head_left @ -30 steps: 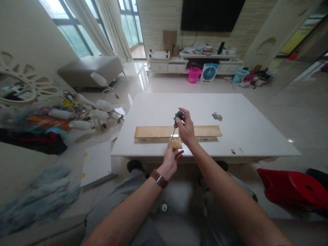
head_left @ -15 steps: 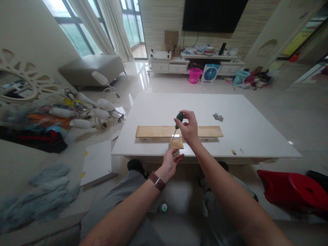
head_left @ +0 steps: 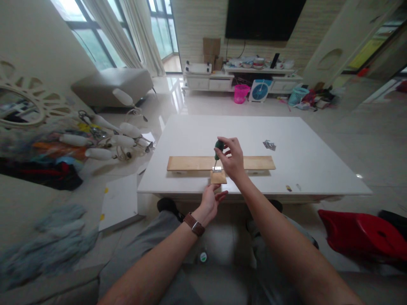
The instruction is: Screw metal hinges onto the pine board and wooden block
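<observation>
My right hand (head_left: 233,159) grips a screwdriver (head_left: 218,148) by its green handle, with the shaft pointing down. Its tip meets a small metal hinge (head_left: 217,169) that lies where a long wooden board (head_left: 190,163) and a small square wooden piece (head_left: 218,177) come together. From below, my left hand (head_left: 210,201) holds the near edge of the small piece, some fingers spread beside it. The long board lies across the white table (head_left: 190,131), slightly raised on supports. Any screw under the tip is too small to make out.
Several metal hinges (head_left: 269,145) lie in a pile farther back on the right. Two small items (head_left: 288,188) sit near the table's front right edge. A red stool (head_left: 362,233) is on the right, and a white panel (head_left: 119,203) on the left.
The screwdriver handle and my right hand have shifted slightly left, and the shaft stands more upright. My left hand keeps its place at the small wooden piece.
</observation>
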A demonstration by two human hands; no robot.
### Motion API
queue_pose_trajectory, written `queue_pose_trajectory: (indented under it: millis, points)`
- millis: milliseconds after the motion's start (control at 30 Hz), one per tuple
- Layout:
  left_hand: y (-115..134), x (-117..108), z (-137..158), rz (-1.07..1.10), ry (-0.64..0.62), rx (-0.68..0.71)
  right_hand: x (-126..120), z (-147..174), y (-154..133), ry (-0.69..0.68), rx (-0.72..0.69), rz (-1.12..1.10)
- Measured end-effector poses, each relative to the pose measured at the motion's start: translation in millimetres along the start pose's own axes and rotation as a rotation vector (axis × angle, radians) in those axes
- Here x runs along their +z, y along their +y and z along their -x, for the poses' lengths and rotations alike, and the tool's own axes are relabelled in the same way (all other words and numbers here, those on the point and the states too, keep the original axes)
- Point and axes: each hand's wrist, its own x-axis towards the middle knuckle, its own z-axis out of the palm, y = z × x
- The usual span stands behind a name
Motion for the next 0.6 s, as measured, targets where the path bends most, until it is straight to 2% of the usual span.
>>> queue_pose_trajectory:
  millis: [600]
  points:
    - [-0.2,0.7,-0.2,0.005,0.009,0.004,7.3,3.4,3.5,-0.059,-0.027,-0.043]
